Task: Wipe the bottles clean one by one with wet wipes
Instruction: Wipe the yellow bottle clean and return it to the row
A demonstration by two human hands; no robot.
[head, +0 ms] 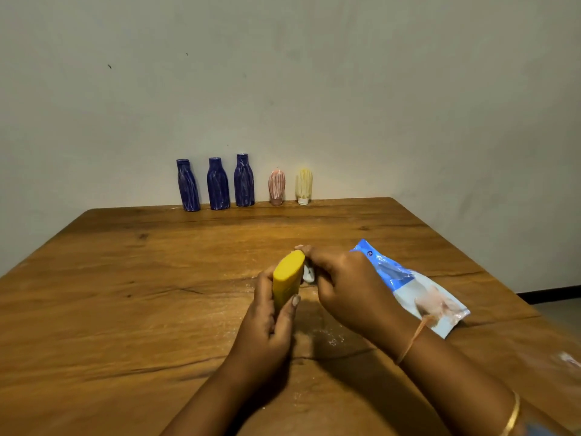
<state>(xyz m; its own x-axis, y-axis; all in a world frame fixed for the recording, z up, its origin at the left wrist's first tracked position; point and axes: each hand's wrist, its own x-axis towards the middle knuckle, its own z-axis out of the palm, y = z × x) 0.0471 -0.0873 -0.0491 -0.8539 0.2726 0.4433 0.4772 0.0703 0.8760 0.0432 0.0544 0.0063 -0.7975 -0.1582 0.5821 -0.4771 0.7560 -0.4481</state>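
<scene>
My left grip (270, 313) is curled round the bottle (286, 278), held tilted over the table (125, 294) near me. My right grip (342, 284) pinches a wipe (308, 274) against its side. Wet plastic may slip from my hold if I rub too hard.

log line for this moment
phase: wiping | left hand: grips yellow bottle | right hand: presses wet wipe to it | queue: bottle row at back
</scene>
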